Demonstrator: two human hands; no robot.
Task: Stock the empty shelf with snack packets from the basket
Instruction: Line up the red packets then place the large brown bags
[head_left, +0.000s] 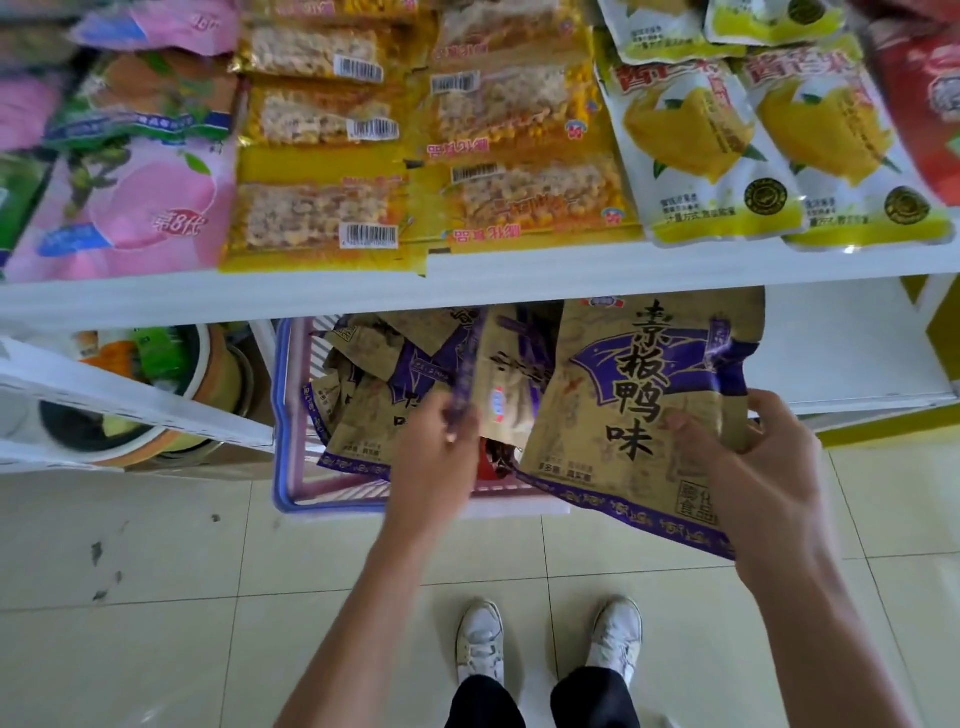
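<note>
A blue-rimmed pink basket (284, 415) stands on the floor under the shelf, with several brown-and-purple snack packets (363, 410) in it. My right hand (763, 467) grips a large brown-and-purple packet (634, 405) by its right edge, held tilted above the basket's right side. My left hand (436, 462) pinches the purple edge of a second packet (506, 384), lifted upright over the basket. The empty white lower shelf (841, 353) lies to the right, behind the held packet.
The upper white shelf (467, 283) carries pink packets (130, 218), yellow grain bars (322, 208) and white-yellow mango pouches (701, 150). A lower left shelf holds round bowl containers (130, 410). My white shoes (480, 644) stand on the pale tiled floor.
</note>
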